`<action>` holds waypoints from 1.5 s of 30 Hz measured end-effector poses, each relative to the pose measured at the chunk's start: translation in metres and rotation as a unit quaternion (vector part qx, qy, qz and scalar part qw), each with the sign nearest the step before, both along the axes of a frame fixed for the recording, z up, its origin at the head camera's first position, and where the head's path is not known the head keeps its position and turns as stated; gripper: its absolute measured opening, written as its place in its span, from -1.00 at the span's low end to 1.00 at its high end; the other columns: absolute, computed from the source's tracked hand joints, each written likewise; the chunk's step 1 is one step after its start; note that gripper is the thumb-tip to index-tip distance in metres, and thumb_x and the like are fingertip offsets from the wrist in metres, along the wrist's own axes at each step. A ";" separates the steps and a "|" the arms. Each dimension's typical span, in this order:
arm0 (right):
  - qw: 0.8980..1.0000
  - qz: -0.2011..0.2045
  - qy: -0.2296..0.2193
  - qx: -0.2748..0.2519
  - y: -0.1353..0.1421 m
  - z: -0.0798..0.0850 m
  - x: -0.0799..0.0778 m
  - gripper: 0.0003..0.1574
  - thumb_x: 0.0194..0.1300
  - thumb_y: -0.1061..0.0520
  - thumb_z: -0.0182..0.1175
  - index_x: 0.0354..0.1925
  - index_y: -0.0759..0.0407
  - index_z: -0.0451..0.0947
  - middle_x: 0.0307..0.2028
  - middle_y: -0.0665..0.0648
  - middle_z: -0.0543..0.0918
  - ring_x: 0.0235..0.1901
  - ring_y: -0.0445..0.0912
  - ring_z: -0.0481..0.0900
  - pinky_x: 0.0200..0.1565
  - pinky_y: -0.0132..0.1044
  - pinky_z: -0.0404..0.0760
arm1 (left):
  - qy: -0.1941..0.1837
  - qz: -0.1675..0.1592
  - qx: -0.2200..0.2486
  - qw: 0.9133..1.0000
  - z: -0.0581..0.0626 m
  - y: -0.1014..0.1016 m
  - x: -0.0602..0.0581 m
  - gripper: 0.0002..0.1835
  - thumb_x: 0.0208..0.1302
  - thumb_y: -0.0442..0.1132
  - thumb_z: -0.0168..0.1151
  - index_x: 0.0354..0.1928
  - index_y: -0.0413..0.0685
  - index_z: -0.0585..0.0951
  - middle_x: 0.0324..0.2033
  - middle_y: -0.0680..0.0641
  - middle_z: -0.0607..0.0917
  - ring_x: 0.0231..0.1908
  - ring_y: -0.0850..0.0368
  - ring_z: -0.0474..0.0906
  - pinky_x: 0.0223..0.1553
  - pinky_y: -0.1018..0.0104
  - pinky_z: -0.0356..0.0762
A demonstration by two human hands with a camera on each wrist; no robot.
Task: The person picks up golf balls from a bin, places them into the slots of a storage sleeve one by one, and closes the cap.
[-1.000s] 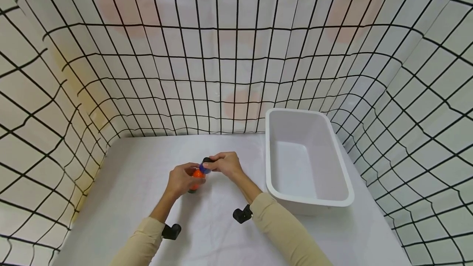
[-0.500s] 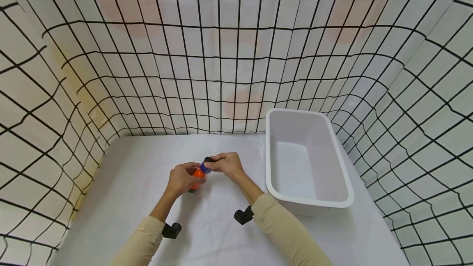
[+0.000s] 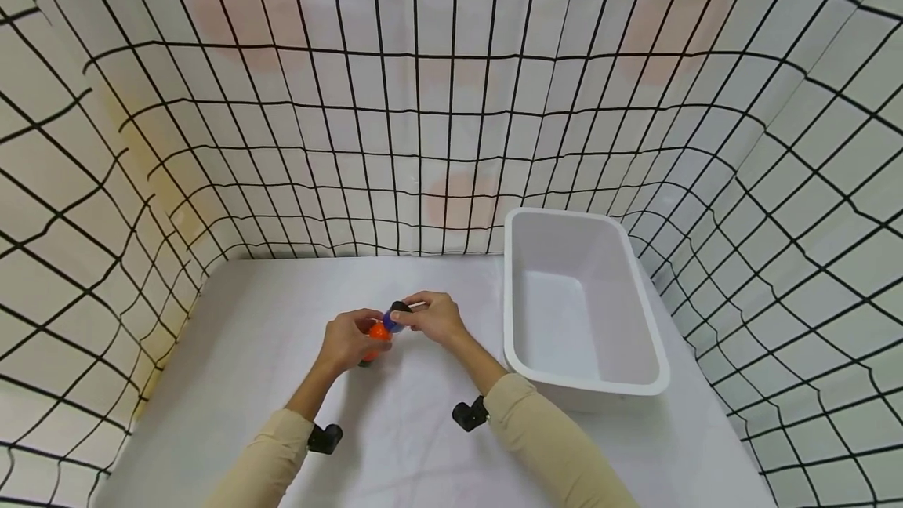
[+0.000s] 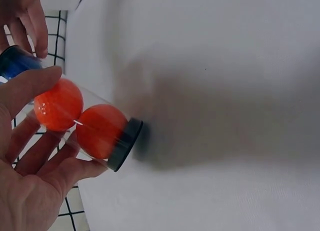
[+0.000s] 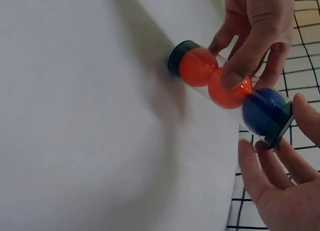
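A clear tube (image 5: pixel 215 85) with a dark cap at each end is held tilted above the white table. Inside it sit two orange balls (image 5: pixel 196 67) and one blue ball (image 5: pixel 262 111), in a row. My left hand (image 3: pixel 346 342) grips the tube around the orange balls, thumb on one side and fingers on the other. At the blue end, my right hand (image 3: pixel 436 317) pinches the dark cap (image 5: pixel 281 125) between thumb and fingers. The opposite cap (image 4: pixel 125 145) points down toward the table and is untouched.
A white plastic bin (image 3: pixel 621 386) stands on the table (image 3: pixel 247 312) to the right of my hands. Black wire mesh (image 3: pixel 451 112) rises along the back and both sides, with pale cloth behind it.
My right wrist has shifted slightly to the right, and its fingers look a little more spread at the cap. The left hand and the tube stay almost in place.
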State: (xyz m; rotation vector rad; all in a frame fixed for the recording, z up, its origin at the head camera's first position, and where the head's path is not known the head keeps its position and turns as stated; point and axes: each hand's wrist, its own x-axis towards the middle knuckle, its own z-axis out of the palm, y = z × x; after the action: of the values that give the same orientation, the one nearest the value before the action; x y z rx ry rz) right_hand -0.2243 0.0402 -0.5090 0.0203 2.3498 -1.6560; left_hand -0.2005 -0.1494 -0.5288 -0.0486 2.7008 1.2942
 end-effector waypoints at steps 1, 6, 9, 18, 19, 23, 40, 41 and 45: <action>1.000 0.004 0.011 0.022 0.000 0.002 0.001 -0.48 0.12 -0.09 0.53 0.00 0.12 0.73 -0.17 0.19 0.81 -0.30 -0.06 0.73 -0.16 -0.11 0.71 | 0.001 -0.001 0.000 1.000 0.000 0.000 0.000 -0.48 0.03 -0.22 0.59 0.09 -0.10 0.70 -0.01 -0.25 0.76 0.00 -0.18 0.69 0.03 -0.01 0.69; 0.991 0.023 0.061 0.120 0.001 0.015 0.008 -0.37 0.16 -0.10 0.49 0.12 0.18 0.65 -0.19 0.20 0.78 -0.27 -0.02 0.71 -0.31 -0.22 0.67 | 0.008 0.001 -0.001 1.000 0.002 -0.003 0.003 -0.50 0.03 -0.25 0.57 0.08 -0.12 0.69 -0.03 -0.26 0.76 -0.03 -0.18 0.70 0.01 -0.02 0.69; 0.986 0.038 0.070 0.147 0.007 0.031 0.013 -0.37 0.23 -0.04 0.44 0.18 0.22 0.59 -0.17 0.22 0.77 -0.28 0.02 0.72 -0.31 -0.19 0.68 | 0.013 -0.002 -0.001 1.000 0.004 -0.003 0.002 -0.50 0.00 -0.27 0.58 0.05 -0.14 0.69 -0.10 -0.25 0.78 -0.12 -0.11 0.72 -0.05 0.02 0.72; 0.974 0.067 0.116 0.181 0.034 0.092 0.015 -0.31 0.27 0.00 0.39 0.28 0.22 0.50 -0.12 0.20 0.75 -0.20 0.02 0.73 -0.20 -0.16 0.67 | 0.038 -0.004 0.004 0.999 0.020 -0.001 -0.001 -0.49 -0.05 -0.26 0.59 0.02 -0.17 0.69 -0.13 -0.27 0.80 -0.15 -0.13 0.77 -0.19 0.08 0.75; 0.973 0.064 0.120 0.184 0.037 0.097 0.014 -0.31 0.26 0.01 0.40 0.28 0.21 0.50 -0.11 0.20 0.75 -0.17 0.03 0.72 -0.17 -0.15 0.68 | 0.040 -0.005 0.005 0.999 0.023 -0.001 -0.002 -0.50 -0.04 -0.25 0.58 0.01 -0.17 0.69 -0.12 -0.27 0.79 -0.15 -0.14 0.77 -0.20 0.08 0.75; 0.970 0.054 0.131 0.199 0.053 0.113 0.010 -0.29 0.21 0.05 0.44 0.28 0.19 0.51 -0.06 0.21 0.73 -0.09 0.05 0.69 -0.08 -0.11 0.67 | 0.047 -0.006 -0.007 0.999 0.036 0.001 -0.005 -0.54 -0.02 -0.23 0.55 -0.02 -0.16 0.68 -0.11 -0.28 0.78 -0.15 -0.18 0.76 -0.24 0.07 0.75; 0.943 0.000 0.208 0.261 0.158 0.123 0.004 -0.52 0.30 0.17 0.27 0.15 0.32 0.55 -0.13 0.32 0.73 -0.10 0.16 0.68 -0.10 0.03 0.67 | 0.112 0.037 0.001 0.993 0.029 0.033 -0.031 -0.52 -0.11 -0.32 0.56 -0.05 -0.18 0.67 -0.17 -0.30 0.79 -0.08 -0.27 0.72 -0.14 -0.06 0.69; 0.941 -0.005 0.212 0.262 0.163 0.120 0.004 -0.56 0.31 0.18 0.25 0.13 0.31 0.56 -0.14 0.31 0.74 -0.10 0.16 0.68 -0.09 0.04 0.66 | 0.114 0.043 0.003 0.992 0.027 0.035 -0.032 -0.52 -0.12 -0.32 0.56 -0.06 -0.18 0.67 -0.17 -0.30 0.80 -0.07 -0.26 0.73 -0.11 -0.07 0.68; 0.939 -0.019 0.210 0.271 0.182 0.111 0.006 -0.60 0.33 0.14 0.17 0.09 0.27 0.57 -0.13 0.30 0.73 -0.08 0.16 0.66 -0.07 0.06 0.64 | 0.114 0.068 0.005 0.991 0.019 0.040 -0.038 -0.49 -0.13 -0.29 0.58 -0.04 -0.18 0.66 -0.18 -0.29 0.80 -0.08 -0.26 0.71 -0.06 -0.08 0.64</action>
State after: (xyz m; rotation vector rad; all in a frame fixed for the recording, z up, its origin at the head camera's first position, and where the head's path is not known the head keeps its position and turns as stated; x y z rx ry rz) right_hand -0.2179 0.2221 -0.3976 -0.2006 3.0784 -1.0460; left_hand -0.2381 -0.1095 -0.5102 -0.0908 2.9281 1.4307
